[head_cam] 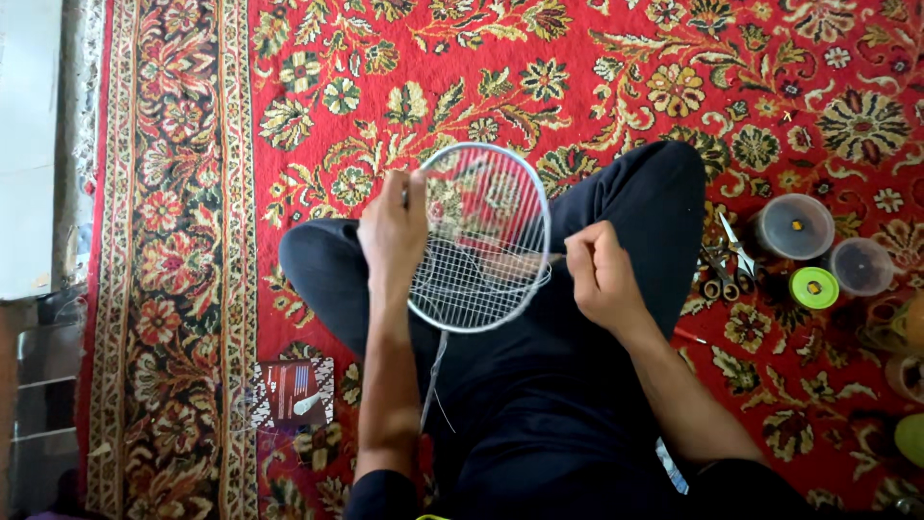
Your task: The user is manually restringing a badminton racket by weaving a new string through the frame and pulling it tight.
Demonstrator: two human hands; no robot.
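White-framed, a badminton racket (481, 241) is held over the lap of a person seated cross-legged on a red floral carpet (597, 67). Its rim is gripped at the left side by the left hand (393, 236), fingers closed around the frame. The right hand (599, 274) is held just beside the rim's right edge, fingers pinched narrowly on a string (551, 260). Scissors (736, 255), lidded tubs (794, 226) and a green reel (813, 287) are seen on the carpet to the right, a flat packet (294, 393) to the left.
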